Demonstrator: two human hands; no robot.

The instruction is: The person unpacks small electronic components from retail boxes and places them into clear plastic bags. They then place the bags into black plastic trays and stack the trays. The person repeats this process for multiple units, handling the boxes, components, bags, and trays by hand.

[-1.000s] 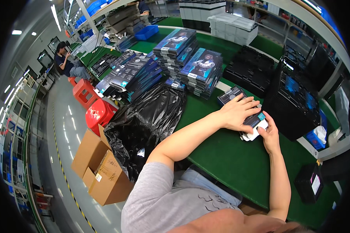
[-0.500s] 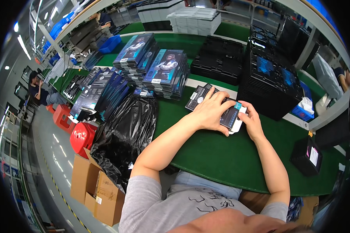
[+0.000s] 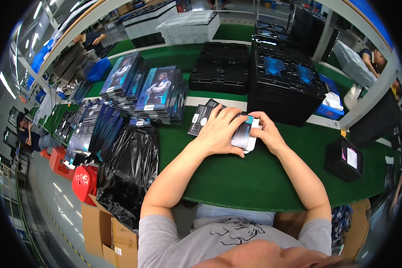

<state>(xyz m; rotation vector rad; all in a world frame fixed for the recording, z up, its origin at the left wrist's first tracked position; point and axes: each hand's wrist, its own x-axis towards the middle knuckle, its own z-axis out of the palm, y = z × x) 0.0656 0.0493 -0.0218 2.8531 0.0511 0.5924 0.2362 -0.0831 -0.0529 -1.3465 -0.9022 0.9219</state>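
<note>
Both hands on a dark flat printed carton, which lies on the green worktable in front of the wearer, near the pale strip along the far side. Left hand: laid across the carton's top, fingers fanned and nearly straight, thumb reaching to the near edge; whether it clasps the edges or only presses, cannot tell. Right hand: bent round the carton's right end, thumb and fingers closed on it beside the white end flap and the teal corner. A further dark edge shows behind the left end; single carton or two, cannot tell.

Surroundings: beyond the hands, a low stack of black plastic trays and, to its right, a taller tray stack. Left of these, a front stack of figure-printed boxes with a rear stack just beside it; a slanted row of boxes further left. Black plastic bag hangs at the table's left end, next to a red stool. Black bin with a white label stands on the right
</note>
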